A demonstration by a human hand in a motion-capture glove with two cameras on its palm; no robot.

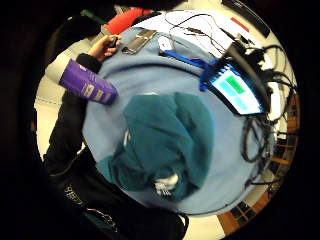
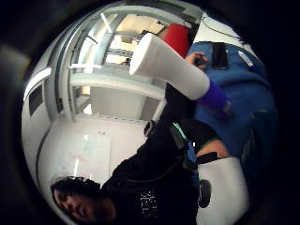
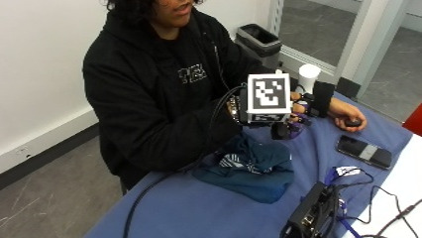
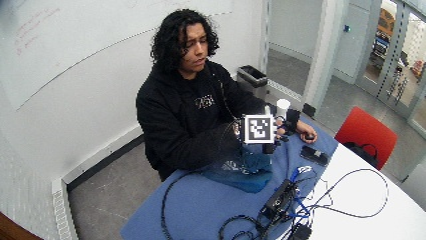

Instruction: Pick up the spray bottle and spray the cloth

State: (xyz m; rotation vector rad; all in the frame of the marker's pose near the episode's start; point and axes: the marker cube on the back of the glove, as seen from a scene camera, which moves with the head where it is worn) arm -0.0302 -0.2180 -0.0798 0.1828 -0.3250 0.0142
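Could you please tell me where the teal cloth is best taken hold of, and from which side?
Probably at a raised fold on top, from straight above. The cloth lies crumpled in a heap on the blue table cover. Its ridges stand up for pinching, while its outer edges lie flat against the cover and would be harder to get under.

Gloved hand raised above the cloth

The right hand hung over the teal cloth; a phone lay beyond that cloth, a red chair farther behind.
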